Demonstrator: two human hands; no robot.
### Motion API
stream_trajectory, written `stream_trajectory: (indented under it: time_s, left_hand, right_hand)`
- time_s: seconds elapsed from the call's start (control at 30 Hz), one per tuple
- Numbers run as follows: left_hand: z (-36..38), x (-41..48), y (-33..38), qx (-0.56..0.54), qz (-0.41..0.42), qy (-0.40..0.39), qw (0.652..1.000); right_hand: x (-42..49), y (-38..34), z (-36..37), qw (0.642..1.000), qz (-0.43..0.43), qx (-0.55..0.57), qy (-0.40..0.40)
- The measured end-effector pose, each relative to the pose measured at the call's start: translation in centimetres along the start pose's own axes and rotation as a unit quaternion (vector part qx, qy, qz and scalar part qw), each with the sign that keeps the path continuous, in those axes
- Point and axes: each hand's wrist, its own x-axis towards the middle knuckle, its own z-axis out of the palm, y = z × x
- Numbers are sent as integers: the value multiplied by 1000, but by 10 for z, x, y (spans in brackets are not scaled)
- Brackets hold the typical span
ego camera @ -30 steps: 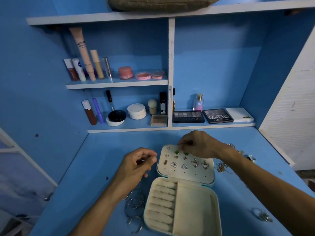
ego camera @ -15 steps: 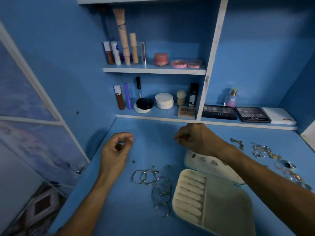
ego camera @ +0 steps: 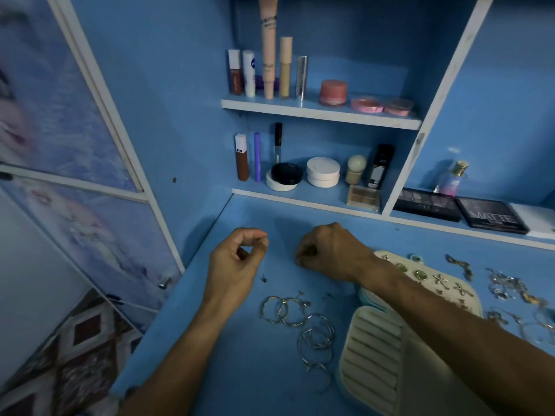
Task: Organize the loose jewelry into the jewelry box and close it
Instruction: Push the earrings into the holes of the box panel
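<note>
Nearest, at the desk's [ego camera: 240, 370] right side, the cream jewelry box [ego camera: 372, 355] lies open, its ring rolls bare and its flat lid farther back, studded with earrings. Just left of it, silver hoop earrings [ego camera: 315, 337] lie in overlapping clusters on the blue surface. A tiny dark stud [ego camera: 265, 279] sits beyond them. The right forearm crosses over the lid. The right hand [ego camera: 327, 250] is curled with knuckles up and fingertips at the desk; I cannot tell whether it grips anything. The left hand [ego camera: 237, 262] hovers with thumb meeting forefinger; anything pinched is too small to see. More loose jewelry [ego camera: 507, 286] is scattered right of the lid. Behind, shelves [ego camera: 318, 111] carry cosmetics and palettes [ego camera: 492, 219].
</note>
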Motion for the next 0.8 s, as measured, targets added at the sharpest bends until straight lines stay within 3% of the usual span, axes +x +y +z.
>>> stream_trajectory:
  time_s: [0.47, 0.8]
  left_hand:
    - [0, -5, 4, 21, 1, -25, 999]
    - [0, -9, 8, 30, 1, -30, 999]
  right_hand:
    - [-8, -10, 1, 985, -11, -170, 11]
    - [-13, -9, 10, 980, -32, -196, 23]
